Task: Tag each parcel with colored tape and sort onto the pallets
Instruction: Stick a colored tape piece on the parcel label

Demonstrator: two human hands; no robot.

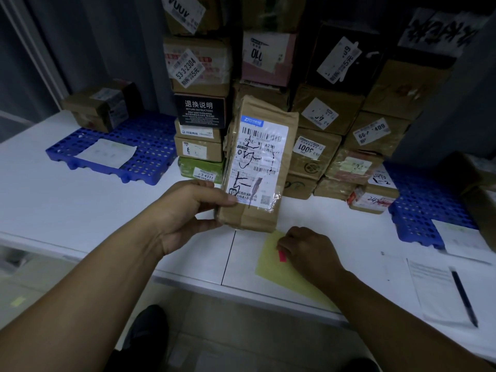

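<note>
Just above the right hand, the parcel stands upright, its lower edge close over the white table. The left hand grips its lower left corner, thumb on the printed label and the other fingers behind. The right hand rests on a yellow sheet, and its fingertips pinch a short strip of red tape; whether the strip is already free of the sheet, I cannot tell.

The step in hand is, I think, the tagging. The next move calls for peeling the strip cleanly, carrying it up to the parcel and pressing it flat while the left hand keeps the parcel steady. One blue pallet lies beyond the left hand, another beyond the right hand; which one takes red is not shown.
</note>
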